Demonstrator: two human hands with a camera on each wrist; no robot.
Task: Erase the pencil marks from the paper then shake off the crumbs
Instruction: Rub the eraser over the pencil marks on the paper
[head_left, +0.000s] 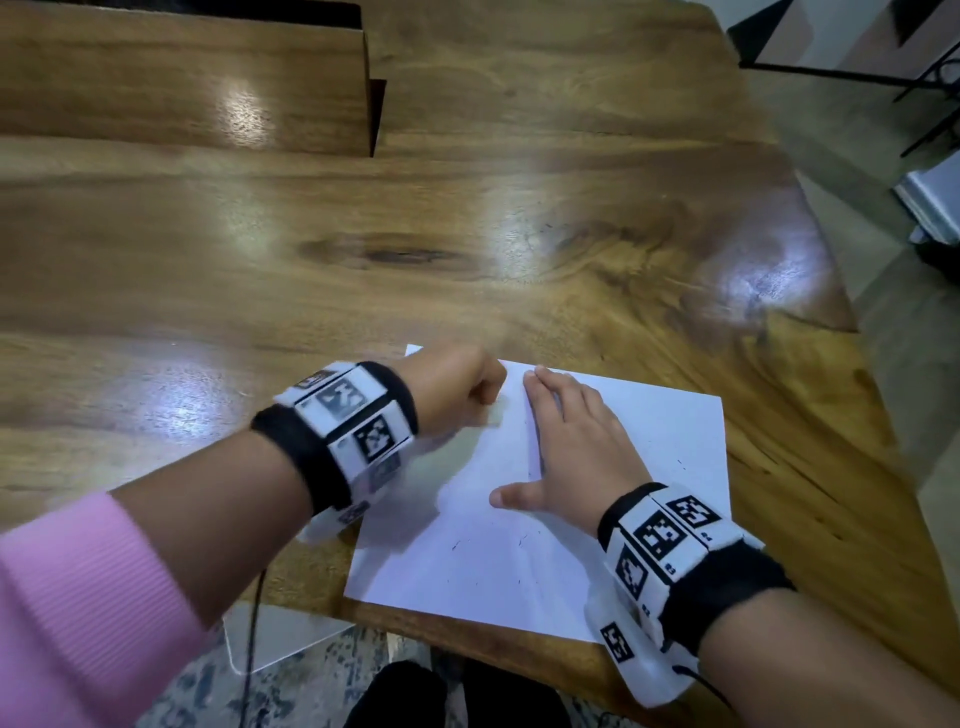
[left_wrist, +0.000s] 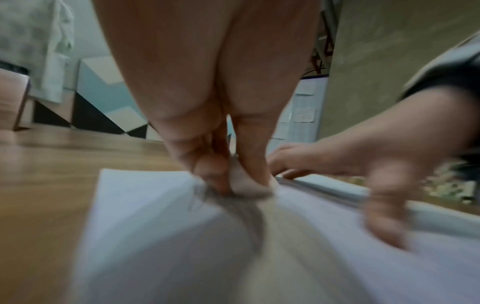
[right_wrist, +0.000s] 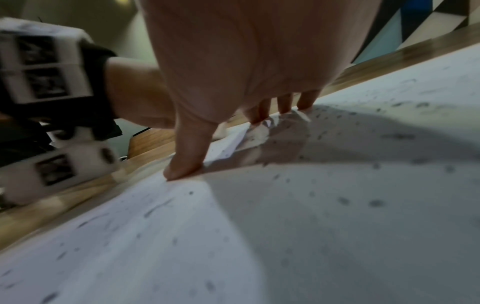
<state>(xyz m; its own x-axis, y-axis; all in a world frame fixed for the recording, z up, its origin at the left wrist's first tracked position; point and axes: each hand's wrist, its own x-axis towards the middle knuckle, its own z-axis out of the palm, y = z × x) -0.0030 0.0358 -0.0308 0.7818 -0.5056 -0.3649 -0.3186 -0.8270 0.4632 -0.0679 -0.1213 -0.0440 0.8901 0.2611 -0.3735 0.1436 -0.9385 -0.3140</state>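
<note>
A white sheet of paper (head_left: 649, 441) lies at the near right corner of the wooden table (head_left: 363, 234). My left hand (head_left: 457, 395) is curled at the paper's far left part and pinches a small pale eraser (left_wrist: 244, 183), pressed down on the paper (left_wrist: 155, 205) among dark pencil strokes. My right hand (head_left: 576, 441) lies flat on the sheet, fingers straight and thumb spread, just right of the left hand. Dark crumbs (right_wrist: 376, 203) and short marks speckle the paper (right_wrist: 311, 226). The right thumb (right_wrist: 187, 164) presses near the sheet's edge.
A wooden box-like block (head_left: 208, 78) stands at the table's far left. The table's right edge runs diagonally close to the paper. Beyond it are the floor and black metal furniture legs (head_left: 924, 88). A patterned rug (head_left: 311, 675) lies below the near edge.
</note>
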